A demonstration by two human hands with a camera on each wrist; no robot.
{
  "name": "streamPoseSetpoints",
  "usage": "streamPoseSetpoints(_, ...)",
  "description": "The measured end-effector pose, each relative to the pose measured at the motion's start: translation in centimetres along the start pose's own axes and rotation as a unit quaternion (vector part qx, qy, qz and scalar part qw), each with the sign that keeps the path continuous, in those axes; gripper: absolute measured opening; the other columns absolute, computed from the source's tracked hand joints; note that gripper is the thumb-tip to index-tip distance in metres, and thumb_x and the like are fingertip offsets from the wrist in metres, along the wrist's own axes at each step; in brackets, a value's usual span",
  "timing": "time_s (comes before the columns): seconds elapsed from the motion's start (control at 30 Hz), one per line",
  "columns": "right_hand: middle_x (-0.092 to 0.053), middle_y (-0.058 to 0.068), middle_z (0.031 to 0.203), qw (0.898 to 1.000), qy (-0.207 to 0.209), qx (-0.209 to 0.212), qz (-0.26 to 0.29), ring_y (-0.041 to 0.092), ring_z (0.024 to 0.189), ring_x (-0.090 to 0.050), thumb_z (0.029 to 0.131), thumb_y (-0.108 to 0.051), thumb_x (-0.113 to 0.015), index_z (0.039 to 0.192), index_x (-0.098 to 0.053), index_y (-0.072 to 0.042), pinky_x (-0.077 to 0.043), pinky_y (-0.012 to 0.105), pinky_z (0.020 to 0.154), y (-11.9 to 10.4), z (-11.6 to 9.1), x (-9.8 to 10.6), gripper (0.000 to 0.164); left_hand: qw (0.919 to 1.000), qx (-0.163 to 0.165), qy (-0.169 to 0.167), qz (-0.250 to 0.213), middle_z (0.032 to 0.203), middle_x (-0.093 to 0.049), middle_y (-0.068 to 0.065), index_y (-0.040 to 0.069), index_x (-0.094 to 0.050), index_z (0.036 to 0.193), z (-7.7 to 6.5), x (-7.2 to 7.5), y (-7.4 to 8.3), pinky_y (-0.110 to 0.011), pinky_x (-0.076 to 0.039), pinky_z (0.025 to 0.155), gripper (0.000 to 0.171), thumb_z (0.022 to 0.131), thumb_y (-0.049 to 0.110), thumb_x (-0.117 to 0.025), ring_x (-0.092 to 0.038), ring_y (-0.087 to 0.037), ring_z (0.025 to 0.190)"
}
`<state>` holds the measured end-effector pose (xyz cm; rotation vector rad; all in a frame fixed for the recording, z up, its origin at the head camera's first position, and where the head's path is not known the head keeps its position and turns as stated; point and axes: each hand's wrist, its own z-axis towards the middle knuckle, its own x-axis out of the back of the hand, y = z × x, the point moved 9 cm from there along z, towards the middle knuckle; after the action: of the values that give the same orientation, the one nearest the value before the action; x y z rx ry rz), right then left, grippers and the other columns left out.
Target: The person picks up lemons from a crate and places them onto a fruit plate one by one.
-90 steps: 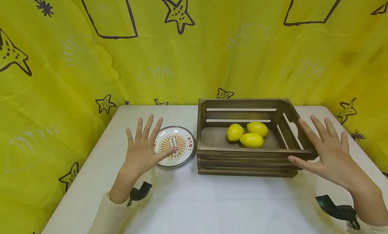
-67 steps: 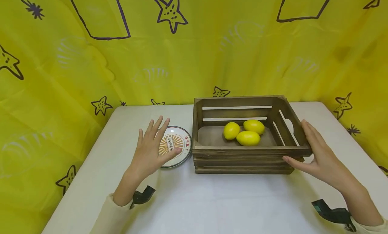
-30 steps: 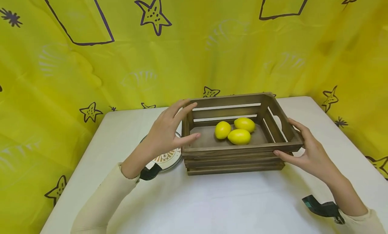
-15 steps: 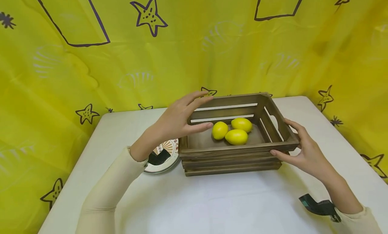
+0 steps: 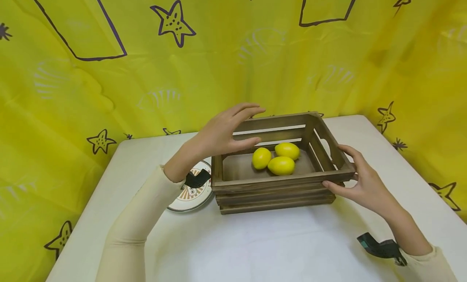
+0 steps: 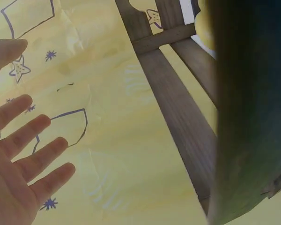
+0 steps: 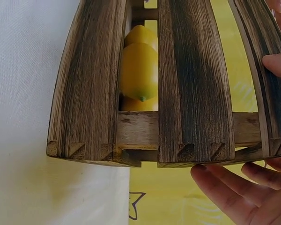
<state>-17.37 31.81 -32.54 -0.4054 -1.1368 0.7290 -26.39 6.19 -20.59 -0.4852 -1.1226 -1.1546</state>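
Observation:
A brown slatted wooden crate (image 5: 270,187) stands on the white table with three lemons inside: one on the left (image 5: 261,158), one at the back (image 5: 287,151), one in front (image 5: 281,166). My right hand (image 5: 368,188) grips the crate's front right corner, thumb on the front rail, fingers round the end. In the right wrist view, fingertips (image 7: 201,174) touch the slat ends. Over the crate's back left part hovers my left hand (image 5: 222,132), fingers extended, thumb apart, holding nothing. The left wrist view shows its fingers (image 6: 42,154) spread, away from the slats.
A round white plate (image 5: 198,201) with a sunburst print lies against the crate's left side, partly hidden by my left wrist and its dark camera mount (image 5: 198,179). Behind the table (image 5: 270,249) hangs a yellow curtain (image 5: 215,71) with starfish drawings.
My right hand has closed from a spread pose onto the crate's corner. The left hand has moved right, from beside the plate to above the crate. The head view has shifted.

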Motion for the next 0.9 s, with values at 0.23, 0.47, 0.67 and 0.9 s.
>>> streamPoseSetpoints(0.23, -0.038, 0.024, 0.145, 1.0, 0.0, 0.002, -0.001, 0.019, 0.097, -0.059, 0.071, -0.01, -0.085, 0.151, -0.029, -0.013, -0.047, 0.025, 0.067, -0.1, 0.1, 0.3, 0.098, 0.9998, -0.012, -0.017, 0.007, 0.146, -0.046, -0.004, 0.013, -0.046, 0.144, 2.1, 0.0, 0.4, -0.031, -0.038, 0.109, 0.059, 0.093, 0.036, -0.064, -0.045, -0.018, 0.133)
streamPoseSetpoints(0.47, -0.032, 0.026, 0.15, 0.999, -0.017, -0.01, 0.025, 0.051, 0.119, -0.043, 0.075, -0.011, -0.084, 0.153, -0.023, -0.015, -0.043, 0.068, 0.081, 0.2, 0.0, 0.0, 0.099, 0.9989, -0.027, -0.039, -0.004, 0.146, -0.045, -0.003, 0.014, -0.045, 0.145, 3.5, -1.0, 0.9, -0.027, -0.034, 0.11, 0.058, 0.095, 0.038, -0.062, -0.044, -0.016, 0.133)
streamPoseSetpoints(0.67, -0.04, 0.02, 0.146, 1.0, -0.016, -0.009, 0.008, 0.024, 0.11, -0.053, 0.074, -0.012, -0.085, 0.153, -0.026, -0.017, -0.049, 0.054, 0.081, 0.3, 0.0, 0.0, 0.099, 0.998, -0.008, -0.054, -0.03, 0.147, -0.043, -0.001, 0.017, -0.043, 0.147, 4.4, -1.6, 0.7, -0.03, -0.036, 0.11, 0.058, 0.096, 0.038, -0.06, -0.042, -0.015, 0.134)
streamPoseSetpoints(0.9, -0.041, 0.021, 0.143, 1.0, -0.014, -0.012, 0.015, -0.014, 0.096, -0.048, 0.074, -0.012, -0.085, 0.151, -0.029, -0.014, -0.054, 0.029, 0.077, 0.2, -0.1, -0.1, 0.095, 0.9959, -0.004, -0.067, -0.061, 0.146, -0.043, 0.001, 0.018, -0.043, 0.147, 5.5, -2.3, 0.5, -0.03, -0.036, 0.11, 0.056, 0.096, 0.038, -0.059, -0.041, -0.014, 0.134)
